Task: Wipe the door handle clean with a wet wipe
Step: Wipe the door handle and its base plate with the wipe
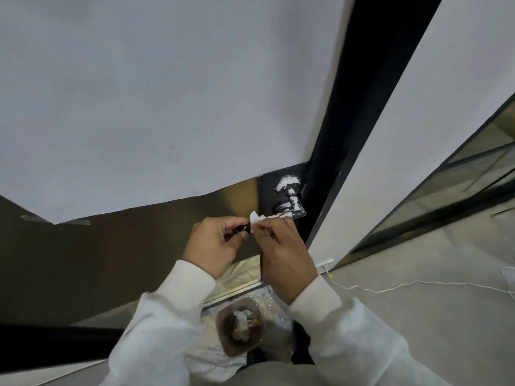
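Preparing a wipe, handle not yet cleaned

Standing before a large paper-covered door (pixel 167 107), a person is facing the door handle (pixel 288 197), smeared white. Left hand (pixel 214 246) is pinching a dark packet (pixel 242 228); right hand (pixel 284 254) is pulling the wet wipe (pixel 255 218) out.

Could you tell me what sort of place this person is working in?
Probably an indoor office or commercial doorway: a black-framed door with a white-smeared door handle, glass partitions to the right, and a grey floor with a waste bin below the hands.
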Motion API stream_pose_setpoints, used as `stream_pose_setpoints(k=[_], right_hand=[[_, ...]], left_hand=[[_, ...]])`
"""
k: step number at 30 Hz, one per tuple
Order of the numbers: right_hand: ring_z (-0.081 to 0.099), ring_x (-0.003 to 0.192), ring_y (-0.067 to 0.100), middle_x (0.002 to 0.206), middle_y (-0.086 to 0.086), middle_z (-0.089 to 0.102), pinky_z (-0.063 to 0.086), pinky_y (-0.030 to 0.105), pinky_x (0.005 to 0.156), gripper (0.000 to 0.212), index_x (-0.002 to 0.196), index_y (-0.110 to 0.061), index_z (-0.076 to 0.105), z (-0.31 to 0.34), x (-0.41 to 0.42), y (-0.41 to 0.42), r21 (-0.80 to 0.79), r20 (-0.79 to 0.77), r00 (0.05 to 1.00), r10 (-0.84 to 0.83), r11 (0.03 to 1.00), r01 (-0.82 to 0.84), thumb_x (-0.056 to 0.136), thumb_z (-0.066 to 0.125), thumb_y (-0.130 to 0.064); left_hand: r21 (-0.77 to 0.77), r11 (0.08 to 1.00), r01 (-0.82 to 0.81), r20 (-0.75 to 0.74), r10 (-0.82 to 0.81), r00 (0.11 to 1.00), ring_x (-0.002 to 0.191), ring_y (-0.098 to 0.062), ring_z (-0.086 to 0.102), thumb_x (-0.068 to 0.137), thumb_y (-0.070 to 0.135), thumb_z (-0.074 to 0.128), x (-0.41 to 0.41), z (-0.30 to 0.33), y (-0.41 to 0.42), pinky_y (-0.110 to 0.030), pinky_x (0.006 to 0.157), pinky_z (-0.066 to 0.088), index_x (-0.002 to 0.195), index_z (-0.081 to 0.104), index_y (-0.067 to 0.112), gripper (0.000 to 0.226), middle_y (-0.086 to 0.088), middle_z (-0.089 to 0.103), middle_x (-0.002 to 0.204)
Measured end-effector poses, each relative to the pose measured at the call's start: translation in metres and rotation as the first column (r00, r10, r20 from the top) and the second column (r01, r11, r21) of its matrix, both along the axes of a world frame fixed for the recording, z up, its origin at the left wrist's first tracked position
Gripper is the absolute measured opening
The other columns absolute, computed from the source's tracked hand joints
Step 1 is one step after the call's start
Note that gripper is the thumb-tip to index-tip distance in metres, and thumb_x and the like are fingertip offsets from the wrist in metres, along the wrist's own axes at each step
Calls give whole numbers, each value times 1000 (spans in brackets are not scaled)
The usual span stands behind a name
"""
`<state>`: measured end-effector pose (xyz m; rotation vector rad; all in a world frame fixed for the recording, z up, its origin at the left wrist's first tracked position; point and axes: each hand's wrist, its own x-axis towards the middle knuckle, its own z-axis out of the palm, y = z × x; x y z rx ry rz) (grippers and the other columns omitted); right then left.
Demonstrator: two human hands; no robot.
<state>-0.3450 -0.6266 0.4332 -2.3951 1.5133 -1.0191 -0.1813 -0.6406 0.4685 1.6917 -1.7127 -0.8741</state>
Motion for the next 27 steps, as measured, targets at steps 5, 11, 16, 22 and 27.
stream_pose_setpoints(k=[5,11,16,22,27], right_hand=[[48,104,24,111,12,59,56,34,80,34,114,1,67,-1,6,-2,56,27,1000,5,998,-6,81,70,8],[58,92,35,102,17,64,55,39,75,32,105,4,72,1,-22,-18,11,26,995,-93,996,93,75,73,13],[55,90,29,100,12,63,52,35,76,22,104,0,71,6,0,-3,13,-5,999,49,999,-49,92,53,-3],[62,87,37,99,18,68,57,38,74,28,98,4,75,16,-27,-22,25,71,989,-128,992,126,74,70,16],[60,85,36,100,16,68,54,38,74,35,102,2,74,15,-8,-14,36,3,996,89,995,-89,71,69,17]], left_hand=[[-71,996,56,159,-44,986,96,-15,69,89,16,68,-7,0,0,-33,95,51,110,75,36,30,15,77,98],[-51,998,-25,190,34,981,106,-20,61,92,23,68,-12,0,2,-23,93,42,114,74,31,24,9,76,102],[-38,999,18,245,-8,969,93,-27,63,91,18,64,-13,-3,0,-39,88,53,102,76,34,22,14,75,87],[-44,998,-50,201,58,978,105,-23,61,92,22,68,-17,4,4,-31,96,48,113,75,31,24,5,76,99],[-65,997,-35,190,47,981,94,-16,67,90,14,67,-19,5,5,-7,91,40,107,78,28,24,7,78,95]])
